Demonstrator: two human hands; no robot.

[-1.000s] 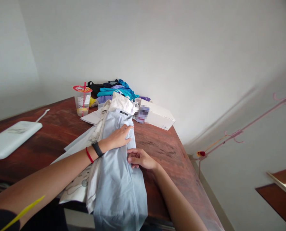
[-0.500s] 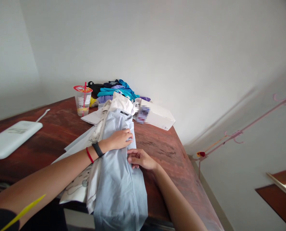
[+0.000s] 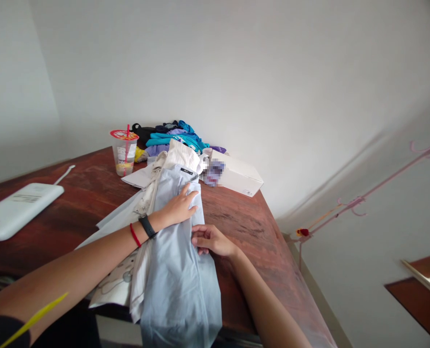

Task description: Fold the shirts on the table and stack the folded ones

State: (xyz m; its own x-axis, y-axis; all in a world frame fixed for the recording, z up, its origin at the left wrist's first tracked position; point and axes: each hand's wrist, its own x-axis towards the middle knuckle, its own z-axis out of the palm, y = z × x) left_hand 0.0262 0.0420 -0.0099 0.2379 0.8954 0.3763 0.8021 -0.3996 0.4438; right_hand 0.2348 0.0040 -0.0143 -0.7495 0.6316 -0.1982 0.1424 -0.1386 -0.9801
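Observation:
A light blue garment [image 3: 177, 270] lies lengthwise in a long, narrow fold, with a dark label at its far end. Its near end hangs over the table's front edge; I cannot tell whether it is a shirt or trousers. On its upper part my left hand [image 3: 179, 205] rests flat, fingers spread. At the garment's right edge my right hand [image 3: 215, 240] has its fingers curled, gripping the cloth between thumb and fingers. Under and left of the blue cloth lies a pale printed garment [image 3: 115, 280], partly covered by my left forearm.
Behind stands a plastic cup [image 3: 124, 154] with a red straw, beside a heap of clothes [image 3: 177, 140]. A white box [image 3: 240, 175] sits at the back right. A white power bank [image 3: 22, 210] with a cable lies left. Right of the table is a pink rack [image 3: 381, 186].
My left hand has opened from loosely curled to spread fingers, reaching slightly farther up the cloth. My right hand stays at the garment's right edge.

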